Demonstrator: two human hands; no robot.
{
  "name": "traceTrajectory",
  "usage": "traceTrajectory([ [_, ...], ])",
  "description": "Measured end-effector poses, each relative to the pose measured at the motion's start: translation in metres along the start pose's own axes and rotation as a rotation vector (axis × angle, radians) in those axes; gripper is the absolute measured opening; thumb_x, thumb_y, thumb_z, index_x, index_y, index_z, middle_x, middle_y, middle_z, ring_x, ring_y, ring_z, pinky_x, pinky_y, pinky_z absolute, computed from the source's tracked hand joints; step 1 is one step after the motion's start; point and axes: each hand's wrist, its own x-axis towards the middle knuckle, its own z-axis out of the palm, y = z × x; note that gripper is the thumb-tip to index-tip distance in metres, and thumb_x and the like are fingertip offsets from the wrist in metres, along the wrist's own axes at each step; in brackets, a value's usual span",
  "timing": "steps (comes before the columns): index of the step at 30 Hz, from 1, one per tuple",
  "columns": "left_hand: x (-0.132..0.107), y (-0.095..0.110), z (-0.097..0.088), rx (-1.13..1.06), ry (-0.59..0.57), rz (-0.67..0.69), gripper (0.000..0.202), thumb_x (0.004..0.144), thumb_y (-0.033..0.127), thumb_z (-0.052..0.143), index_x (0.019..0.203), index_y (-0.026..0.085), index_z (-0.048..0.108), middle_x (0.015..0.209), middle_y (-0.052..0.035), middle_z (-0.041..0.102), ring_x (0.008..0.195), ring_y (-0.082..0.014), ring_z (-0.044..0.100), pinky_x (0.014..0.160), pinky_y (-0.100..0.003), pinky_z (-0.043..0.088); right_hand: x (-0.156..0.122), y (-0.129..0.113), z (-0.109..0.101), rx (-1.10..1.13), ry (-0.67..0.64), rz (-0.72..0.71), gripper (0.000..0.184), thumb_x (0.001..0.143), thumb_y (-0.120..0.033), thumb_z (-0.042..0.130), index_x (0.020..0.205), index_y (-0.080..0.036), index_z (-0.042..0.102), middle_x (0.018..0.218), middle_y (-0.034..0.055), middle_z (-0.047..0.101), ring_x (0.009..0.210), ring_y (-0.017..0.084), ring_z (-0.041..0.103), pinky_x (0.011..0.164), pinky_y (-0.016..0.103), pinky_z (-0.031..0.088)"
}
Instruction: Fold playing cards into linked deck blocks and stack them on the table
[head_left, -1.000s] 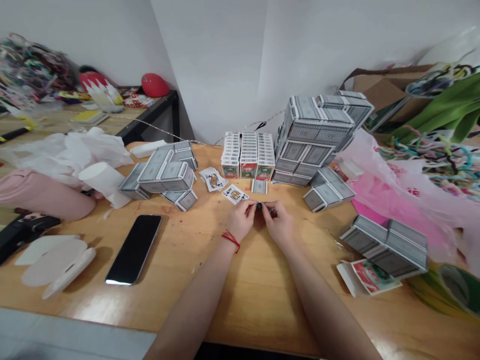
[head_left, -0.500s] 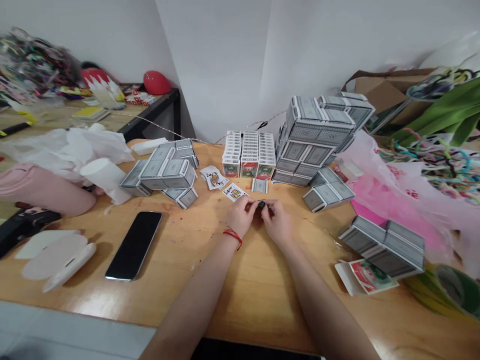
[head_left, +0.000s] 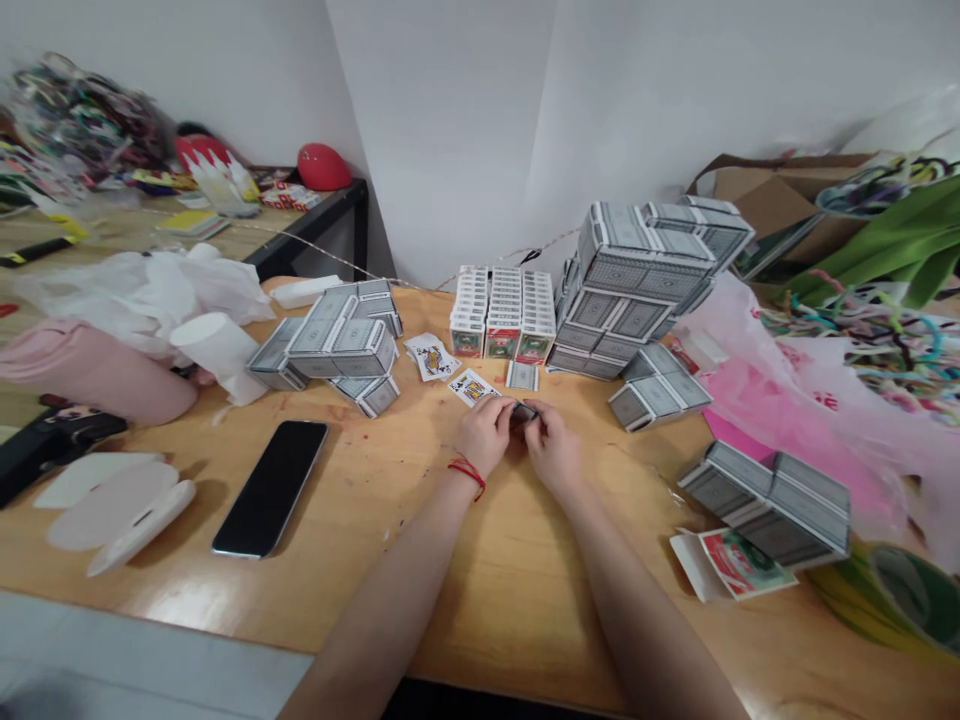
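Observation:
My left hand [head_left: 484, 437] and my right hand [head_left: 553, 449] meet over the middle of the table, thumbs and fingers pinched. Between them is a small bent playing card [head_left: 524, 412], its dark grey side showing and much of it hidden by the fingers. Just beyond lies a grey-backed card [head_left: 522, 376] with folded edges. To its left are a loose face card [head_left: 473, 387] and a small pile of face cards [head_left: 431, 357]. Three rows of folded card pieces with card boxes [head_left: 502, 338] in front stand behind.
A tall stack of card-built blocks [head_left: 637, 270] rises at back right, with smaller blocks [head_left: 660, 388] before it. More card blocks [head_left: 337, 335], a phone [head_left: 271, 488] and a pink bottle [head_left: 101, 372] are on the left. An opened card box [head_left: 746, 562] and tape roll [head_left: 892, 595] lie right.
The card between my fingers has turned, so a wider grey part of it shows. Both hands stay at nearly the same spot; the view has shifted slightly.

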Motion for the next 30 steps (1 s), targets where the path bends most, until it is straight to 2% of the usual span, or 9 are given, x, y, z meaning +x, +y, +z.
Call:
traceTrajectory([
  [4, -0.0015, -0.001, 0.0008, -0.003, -0.029, -0.008, 0.032, 0.077, 0.004, 0.038, 0.096, 0.02, 0.057, 0.091, -0.0049, 0.062, 0.087, -0.0156, 0.057, 0.079, -0.03, 0.046, 0.001, 0.0019, 0.0017, 0.039, 0.039, -0.005, 0.029, 0.083, -0.03, 0.037, 0.102, -0.021, 0.056, 0.087, 0.0047, 0.067, 0.069, 0.016, 0.063, 0.065, 0.029, 0.049],
  [8, -0.0036, -0.0006, 0.0001, -0.026, -0.073, -0.005, 0.042, 0.07, -0.003, 0.037, 0.1, 0.02, 0.056, 0.095, -0.0044, 0.062, 0.091, -0.016, 0.057, 0.082, -0.03, 0.047, 0.0015, 0.0048, 0.0024, -0.01, 0.093, 0.056, 0.03, 0.082, -0.039, 0.041, 0.095, -0.02, 0.06, 0.082, 0.0045, 0.068, 0.065, 0.016, 0.063, 0.063, 0.028, 0.048],
  [11, -0.0042, -0.0005, 0.0004, -0.038, -0.057, -0.03, 0.036, 0.075, 0.002, 0.038, 0.099, 0.019, 0.057, 0.095, -0.0042, 0.063, 0.089, -0.015, 0.058, 0.081, -0.029, 0.047, 0.0023, 0.0072, 0.0013, -0.061, 0.128, 0.105, 0.034, 0.081, -0.043, 0.04, 0.092, -0.019, 0.062, 0.075, 0.0044, 0.068, 0.061, 0.017, 0.062, 0.061, 0.027, 0.047],
  [14, -0.0033, -0.0006, 0.0013, -0.054, -0.035, -0.054, 0.024, 0.08, 0.012, 0.041, 0.095, 0.019, 0.059, 0.091, -0.0041, 0.065, 0.084, -0.0139, 0.059, 0.078, -0.028, 0.048, 0.0034, 0.0095, -0.0005, -0.044, 0.139, 0.093, 0.037, 0.082, -0.042, 0.037, 0.094, -0.017, 0.063, 0.075, 0.0058, 0.068, 0.064, 0.017, 0.063, 0.063, 0.027, 0.047],
  [19, -0.0017, 0.0006, 0.0023, -0.092, 0.024, -0.076, 0.015, 0.08, 0.02, 0.047, 0.088, 0.018, 0.06, 0.085, -0.0041, 0.065, 0.075, -0.012, 0.06, 0.071, -0.024, 0.049, 0.0043, 0.0095, -0.0025, 0.015, 0.067, 0.071, 0.038, 0.082, -0.038, 0.035, 0.098, -0.016, 0.062, 0.074, 0.0058, 0.068, 0.065, 0.016, 0.062, 0.063, 0.026, 0.047],
  [22, -0.0025, 0.0021, 0.0028, -0.105, 0.054, -0.082, 0.015, 0.081, 0.021, 0.046, 0.087, 0.017, 0.06, 0.084, -0.0044, 0.065, 0.074, -0.0114, 0.06, 0.069, -0.023, 0.049, 0.0041, 0.0065, -0.0024, 0.012, 0.075, 0.091, 0.04, 0.081, -0.037, 0.034, 0.104, -0.016, 0.059, 0.074, 0.0055, 0.067, 0.061, 0.015, 0.06, 0.06, 0.025, 0.046],
  [26, -0.0038, 0.0035, 0.0032, -0.113, 0.043, -0.062, 0.015, 0.081, 0.022, 0.046, 0.088, 0.017, 0.059, 0.084, -0.0041, 0.064, 0.073, -0.0109, 0.059, 0.068, -0.023, 0.048, 0.004, 0.0027, -0.0008, -0.138, 0.117, 0.129, 0.043, 0.076, -0.042, 0.045, 0.109, -0.017, 0.057, 0.07, 0.0037, 0.065, 0.053, 0.013, 0.056, 0.053, 0.024, 0.042],
  [30, -0.0035, 0.004, 0.0034, -0.101, 0.006, -0.034, 0.014, 0.081, 0.02, 0.045, 0.086, 0.018, 0.059, 0.083, -0.0039, 0.064, 0.076, -0.012, 0.059, 0.07, -0.024, 0.048, 0.0043, 0.0024, 0.0005, -0.282, 0.143, 0.154, 0.039, 0.076, -0.037, 0.045, 0.106, -0.016, 0.059, 0.071, 0.0057, 0.066, 0.057, 0.015, 0.059, 0.055, 0.025, 0.042],
])
